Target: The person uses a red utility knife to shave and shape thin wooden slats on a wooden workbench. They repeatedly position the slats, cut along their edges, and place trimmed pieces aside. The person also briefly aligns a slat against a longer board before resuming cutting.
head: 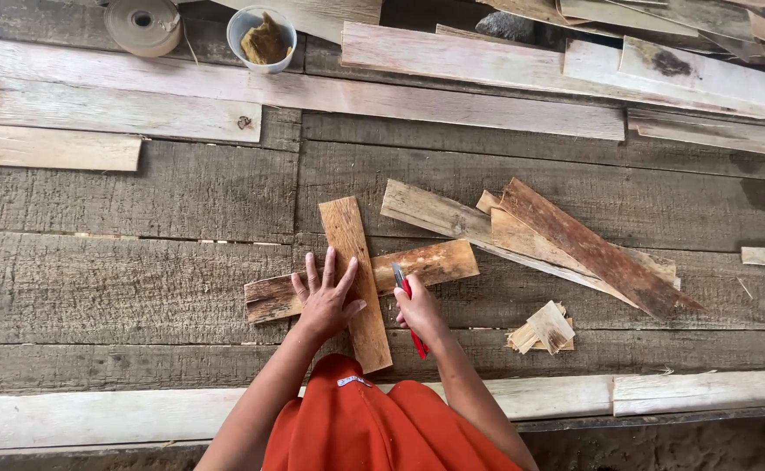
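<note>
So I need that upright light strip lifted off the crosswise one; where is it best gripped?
Grip the light wooden strip at its bare far end, from above, pinching its long edges. The left hand covers its middle, and it crosses the darker strip there.

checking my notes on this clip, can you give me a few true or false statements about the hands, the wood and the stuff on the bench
1. The left hand lies flat, fingers spread, on two crossed wood strips. True.
2. The right hand holds a blue screwdriver. False: it grips a red-handled utility knife, blade next to the upper strip.
3. A white cup with brownish contents stands at the far edge of the plank bench. True.
4. The roll of tape lies beside the right hand. False: it sits at the far left edge, near the cup.
5. A loose pile of thin boards lies to the right of the hands. True.
</note>
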